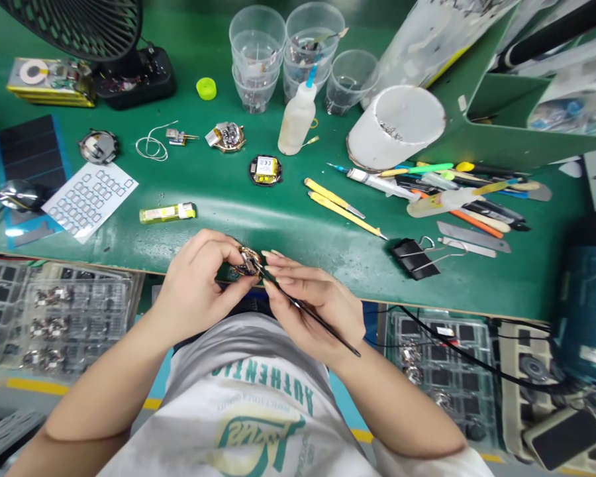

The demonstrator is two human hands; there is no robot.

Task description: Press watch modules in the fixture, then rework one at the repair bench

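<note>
At the near edge of the green bench, my left hand (198, 281) pinches a small round metal watch part (249, 261) between thumb and fingers. A thin black tool (318, 318) lies in my right hand (318, 301), its tip touching the watch part and its back end pointing down to the right. Both hands are close together in front of the shirt. Beyond them on the bench are a watch module with a yellow battery (266, 170), an opened gold-rimmed watch piece (227, 136) and two yellow tweezers (345, 213).
A fan (134, 76), stacked clear cups (257, 59), a dropper bottle (297, 122) and a white tub (397, 126) stand at the back. A black binder clip (415, 258) lies right, near loose tools. Part trays (74, 318) sit below the bench edge on both sides.
</note>
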